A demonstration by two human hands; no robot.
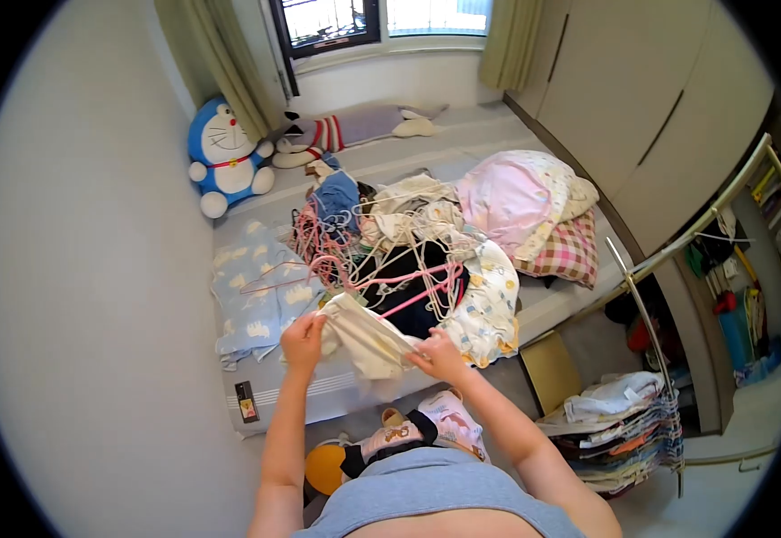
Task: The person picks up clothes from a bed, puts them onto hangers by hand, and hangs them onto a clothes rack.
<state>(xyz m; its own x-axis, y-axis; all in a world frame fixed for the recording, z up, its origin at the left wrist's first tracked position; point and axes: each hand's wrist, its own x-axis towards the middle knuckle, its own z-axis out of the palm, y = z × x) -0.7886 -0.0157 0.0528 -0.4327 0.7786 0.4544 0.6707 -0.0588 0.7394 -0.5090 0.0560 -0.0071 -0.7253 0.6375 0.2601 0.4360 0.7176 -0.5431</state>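
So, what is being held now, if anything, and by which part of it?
A cream-coloured garment: the left hand pinches its upper left corner, and the right hand grips its right edge.

I count two hands, one cream garment, two plush toys, one checked pillow, two curtains, one phone-looking thing, and honestly too many tangled hangers to tally.

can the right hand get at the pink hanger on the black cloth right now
Probably yes, if the right hand first lets go of the cream garment: the pink hanger lies just beyond, its lower bar mostly uncovered.
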